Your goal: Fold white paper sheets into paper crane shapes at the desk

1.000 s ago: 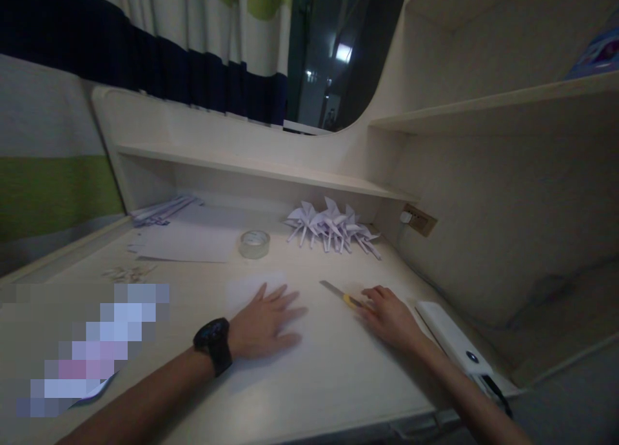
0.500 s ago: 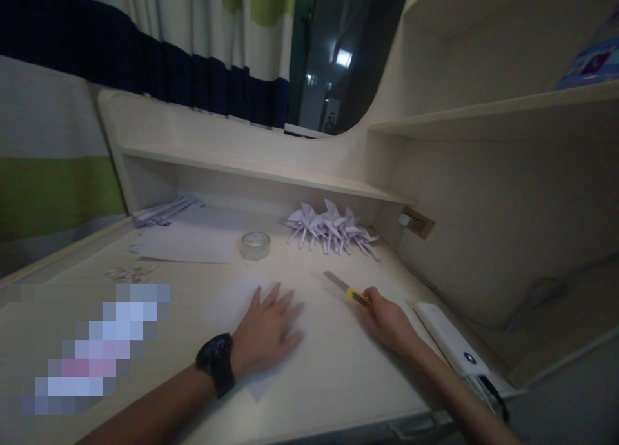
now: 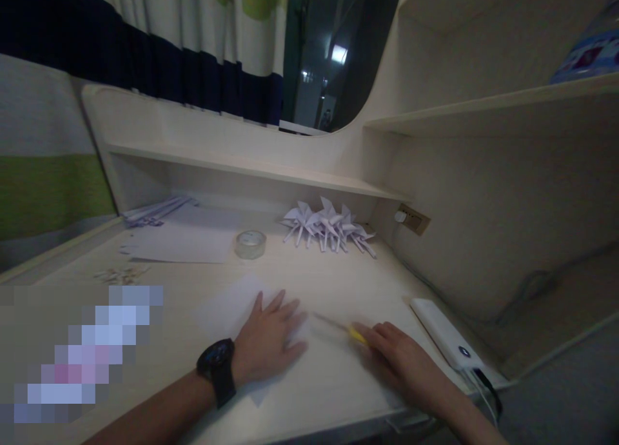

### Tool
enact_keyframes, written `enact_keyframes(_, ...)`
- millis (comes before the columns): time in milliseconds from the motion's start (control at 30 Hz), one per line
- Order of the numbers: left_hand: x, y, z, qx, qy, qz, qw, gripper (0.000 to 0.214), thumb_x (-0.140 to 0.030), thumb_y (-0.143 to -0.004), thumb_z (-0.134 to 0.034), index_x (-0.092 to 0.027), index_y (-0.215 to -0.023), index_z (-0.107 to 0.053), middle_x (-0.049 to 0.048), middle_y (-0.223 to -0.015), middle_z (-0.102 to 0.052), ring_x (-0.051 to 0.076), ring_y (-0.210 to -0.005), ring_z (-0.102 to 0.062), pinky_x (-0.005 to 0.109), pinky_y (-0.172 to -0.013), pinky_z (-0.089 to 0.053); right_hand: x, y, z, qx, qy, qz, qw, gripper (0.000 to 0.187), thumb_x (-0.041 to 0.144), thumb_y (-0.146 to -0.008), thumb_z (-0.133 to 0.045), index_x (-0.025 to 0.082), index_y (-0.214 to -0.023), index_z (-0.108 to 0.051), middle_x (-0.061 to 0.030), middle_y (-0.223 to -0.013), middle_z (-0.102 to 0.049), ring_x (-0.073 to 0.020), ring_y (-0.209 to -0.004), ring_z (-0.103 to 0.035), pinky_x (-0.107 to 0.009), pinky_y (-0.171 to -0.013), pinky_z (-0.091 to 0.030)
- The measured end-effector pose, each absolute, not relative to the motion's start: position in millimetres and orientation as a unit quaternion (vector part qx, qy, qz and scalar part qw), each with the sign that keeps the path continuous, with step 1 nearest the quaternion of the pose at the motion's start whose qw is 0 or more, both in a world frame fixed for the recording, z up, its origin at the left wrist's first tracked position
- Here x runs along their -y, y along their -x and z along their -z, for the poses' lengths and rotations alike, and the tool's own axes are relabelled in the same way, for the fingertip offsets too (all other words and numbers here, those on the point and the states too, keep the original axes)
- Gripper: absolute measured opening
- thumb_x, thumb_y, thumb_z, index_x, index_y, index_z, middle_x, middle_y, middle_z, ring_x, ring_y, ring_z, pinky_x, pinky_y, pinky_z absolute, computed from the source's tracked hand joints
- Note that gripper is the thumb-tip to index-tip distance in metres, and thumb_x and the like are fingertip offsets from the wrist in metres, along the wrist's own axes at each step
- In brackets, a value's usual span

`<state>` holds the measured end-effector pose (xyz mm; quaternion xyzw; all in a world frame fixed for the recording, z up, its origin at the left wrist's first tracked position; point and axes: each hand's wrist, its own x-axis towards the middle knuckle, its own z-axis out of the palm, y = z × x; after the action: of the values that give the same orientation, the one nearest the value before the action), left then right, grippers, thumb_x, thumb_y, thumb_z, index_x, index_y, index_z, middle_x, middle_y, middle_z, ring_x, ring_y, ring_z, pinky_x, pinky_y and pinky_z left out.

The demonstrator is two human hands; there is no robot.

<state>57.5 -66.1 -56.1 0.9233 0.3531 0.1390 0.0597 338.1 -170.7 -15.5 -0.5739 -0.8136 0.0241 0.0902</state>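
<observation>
My left hand (image 3: 271, 342), with a black watch (image 3: 216, 367) on its wrist, lies flat with fingers spread. Beneath it is a piece of white paper (image 3: 232, 303), partly hidden by the palm. My right hand (image 3: 396, 361) is closed around a yellow utility knife (image 3: 356, 335). The thin blade points left toward the fingertips of my left hand, apart from them and smeared by motion. Behind my hands, a roll of clear tape (image 3: 250, 245) rests on the desk. Several white paper pinwheels (image 3: 324, 224) lie in a row at the back.
White sheets (image 3: 186, 235) and folded paper strips (image 3: 157, 213) lie at the back left. Small bits (image 3: 120, 275) are scattered in front of them. At right, a white power bank (image 3: 447, 335) with cables sits near a wall socket (image 3: 413, 219). A blurred-out patch covers the lower left.
My right hand has come down and nearer the desk's front edge with the knife, whose blade has turned more edge-on. My left hand stays on the paper. The view has shifted slightly.
</observation>
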Motion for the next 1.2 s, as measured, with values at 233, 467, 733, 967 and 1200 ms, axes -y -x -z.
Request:
enact_keyframes(233,73,-60,55,-0.333,-0.930,-0.148,0.048,0.037,-0.043,-0.092,-0.040,-0.032,-0.126,-0.052,0.0039,-0.136,-0.052,0.036,-0.129,-0.039,0.065,-0.102,-0.024,180,-340,13,0.813,0.578,-0.013,0.068,0.036,0.023,-0.089,-0.049,0.029,-0.125,-0.053,-0.0066,-0.088,-0.057,-0.0221,-0.085,-0.052,-0.033,-0.074,-0.041)
enact_keyframes(467,74,-67,56,-0.319,-0.935,-0.152,0.038,0.028,-0.030,-0.092,-0.039,-0.021,-0.109,-0.060,0.0079,-0.120,-0.062,0.030,-0.116,-0.051,0.054,-0.101,-0.036,186,-338,9,0.818,0.571,-0.030,0.060,0.036,0.022,-0.090,-0.047,0.028,-0.125,-0.052,-0.0068,-0.088,-0.055,-0.0218,-0.084,-0.050,-0.033,-0.073,-0.039)
enact_keyframes(733,78,-66,51,-0.305,-0.939,-0.155,0.034,0.018,-0.026,-0.088,-0.045,-0.020,-0.094,-0.061,0.0071,-0.101,-0.065,0.028,-0.105,-0.055,0.050,-0.099,-0.039,185,-332,13,0.823,0.565,-0.028,0.051,0.039,0.021,-0.089,-0.049,0.029,-0.127,-0.052,-0.0066,-0.088,-0.055,-0.0210,-0.083,-0.049,-0.032,-0.072,-0.037)
enact_keyframes(967,76,-68,56,-0.303,-0.937,-0.169,0.027,0.020,-0.021,-0.090,-0.042,-0.017,-0.090,-0.061,0.0070,-0.096,-0.065,0.026,-0.102,-0.057,0.049,-0.097,-0.041,184,-330,13,0.827,0.558,-0.017,0.061,0.040,0.018,-0.087,-0.050,0.027,-0.127,-0.053,-0.0066,-0.088,-0.055,-0.0202,-0.083,-0.048,-0.030,-0.071,-0.036)
enact_keyframes(1200,76,-68,56,-0.309,-0.934,-0.176,0.031,0.026,-0.021,-0.092,-0.036,-0.017,-0.091,-0.062,0.0081,-0.095,-0.066,0.026,-0.103,-0.058,0.049,-0.099,-0.041,184,-328,13,0.821,0.568,-0.020,0.052,0.042,0.016,-0.087,-0.049,0.027,-0.127,-0.051,-0.0063,-0.088,-0.055,-0.0203,-0.084,-0.048,-0.031,-0.072,-0.037)
